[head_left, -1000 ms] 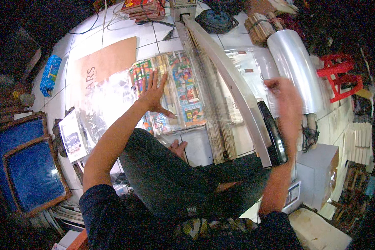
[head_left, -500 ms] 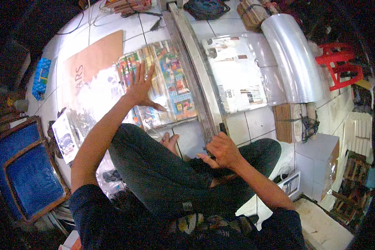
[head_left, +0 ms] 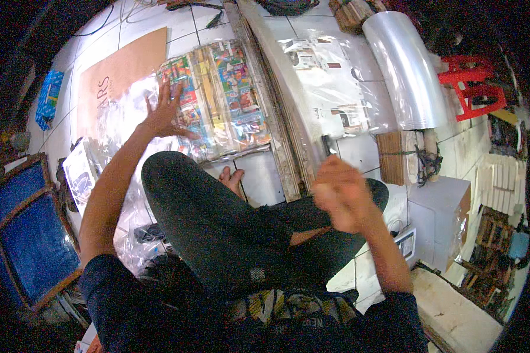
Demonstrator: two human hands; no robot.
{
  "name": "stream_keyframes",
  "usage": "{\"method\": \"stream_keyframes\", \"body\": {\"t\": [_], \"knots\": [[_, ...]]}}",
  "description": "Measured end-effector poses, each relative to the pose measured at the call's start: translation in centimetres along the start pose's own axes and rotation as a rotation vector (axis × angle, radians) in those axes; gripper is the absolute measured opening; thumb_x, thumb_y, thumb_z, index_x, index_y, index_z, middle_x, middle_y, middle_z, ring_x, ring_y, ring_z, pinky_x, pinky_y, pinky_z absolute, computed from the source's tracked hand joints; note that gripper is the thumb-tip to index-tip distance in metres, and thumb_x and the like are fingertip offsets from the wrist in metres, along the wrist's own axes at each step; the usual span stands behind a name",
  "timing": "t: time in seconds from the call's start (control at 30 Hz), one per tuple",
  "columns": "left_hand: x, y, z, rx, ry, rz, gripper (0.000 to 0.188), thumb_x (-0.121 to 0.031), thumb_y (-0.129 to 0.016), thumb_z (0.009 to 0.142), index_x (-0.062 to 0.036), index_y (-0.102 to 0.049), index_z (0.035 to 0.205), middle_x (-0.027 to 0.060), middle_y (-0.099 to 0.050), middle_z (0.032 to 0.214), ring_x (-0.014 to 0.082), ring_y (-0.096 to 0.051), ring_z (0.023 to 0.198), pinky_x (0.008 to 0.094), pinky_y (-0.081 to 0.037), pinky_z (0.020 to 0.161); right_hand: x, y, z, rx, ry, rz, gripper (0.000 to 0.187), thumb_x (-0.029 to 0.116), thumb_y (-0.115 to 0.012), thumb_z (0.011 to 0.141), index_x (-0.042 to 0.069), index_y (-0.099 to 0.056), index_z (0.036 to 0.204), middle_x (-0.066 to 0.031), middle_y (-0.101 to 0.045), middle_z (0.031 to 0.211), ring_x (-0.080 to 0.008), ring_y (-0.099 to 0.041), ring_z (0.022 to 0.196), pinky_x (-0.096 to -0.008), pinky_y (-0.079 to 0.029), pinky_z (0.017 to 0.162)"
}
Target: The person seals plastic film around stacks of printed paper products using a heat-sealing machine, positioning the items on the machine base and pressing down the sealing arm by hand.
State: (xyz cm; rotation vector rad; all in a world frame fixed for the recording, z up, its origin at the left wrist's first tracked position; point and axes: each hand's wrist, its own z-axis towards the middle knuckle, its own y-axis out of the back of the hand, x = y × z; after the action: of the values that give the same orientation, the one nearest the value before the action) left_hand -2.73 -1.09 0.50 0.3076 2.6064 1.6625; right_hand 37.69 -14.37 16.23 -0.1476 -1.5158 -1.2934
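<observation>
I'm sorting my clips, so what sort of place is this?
Probably a small packing workshop, set up on a tiled floor: a large plastic roll, a long-armed machine and a tied brown bundle suggest it.

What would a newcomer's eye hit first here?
Probably the multicoloured bundle in the upper middle, the left hand spread at its left edge. Just right of it slants a long lever, the blurred right hand at its near end. Then the shiny film roll at upper right, with a red plastic thing beyond it.
</observation>
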Motion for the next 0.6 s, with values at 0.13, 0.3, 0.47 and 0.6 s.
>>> {"method": "stream_keyframes", "body": {"t": [0.13, 0.3, 0.47, 0.6], "knots": [[7.3, -0.5, -1.6, -0.033, -0.138, -0.601, 0.042, -0.003, -0.073, 0.082, -0.0014, -0.066, 0.124, 0.0203, -0.064, 0.127, 0.0333, -0.064, 0.115, 0.0394, -0.053, 0.098, 3.5, 6.0, 2.3, -0.072, 0.058, 0.139, 0.054, 0.046, -0.042, 0.097, 0.006, -0.062, 0.067, -0.0109, -0.062, 0.070, -0.0268, -0.058, 0.069, -0.0387, -0.046, 0.067], [17.7, -2.8, -4.2, -0.319, -0.107, -0.409, 0.029, 0.010, -0.051, 0.082, 0.0041, -0.072, 0.102, 0.0204, -0.072, 0.106, 0.0317, -0.071, 0.090, 0.0394, -0.055, 0.079, -1.0, 6.2, 4.1, -0.545, -0.119, 0.210, 0.057, 0.047, -0.035, 0.102, -0.003, -0.061, 0.108, -0.0230, -0.063, 0.101, -0.0335, -0.060, 0.097, -0.0423, -0.044, 0.095], [22.4, -3.9, -10.6, 0.014, 0.006, 0.113, 0.058, 0.006, -0.056, 0.078, -0.0096, -0.054, 0.134, 0.0165, -0.059, 0.128, 0.0349, -0.051, 0.124, 0.0532, -0.038, 0.107, -9.3, -1.9, -0.8, -0.163, -0.240, -0.738, 0.045, 0.014, -0.064, 0.087, 0.006, -0.053, 0.130, -0.0174, -0.060, 0.122, -0.0343, -0.057, 0.116, -0.0429, -0.047, 0.099], [13.5, -0.4, -9.1, -0.334, 0.219, 0.296, 0.076, 0.008, -0.056, 0.073, -0.0064, -0.041, 0.146, 0.0244, -0.045, 0.144, 0.0366, -0.039, 0.139, 0.0593, -0.031, 0.112, -14.7, -5.9, -4.0, -0.185, -0.204, -0.772, 0.051, 0.012, -0.070, 0.083, 0.008, -0.055, 0.132, -0.0153, -0.059, 0.129, -0.0351, -0.056, 0.121, -0.0438, -0.047, 0.100]]}}
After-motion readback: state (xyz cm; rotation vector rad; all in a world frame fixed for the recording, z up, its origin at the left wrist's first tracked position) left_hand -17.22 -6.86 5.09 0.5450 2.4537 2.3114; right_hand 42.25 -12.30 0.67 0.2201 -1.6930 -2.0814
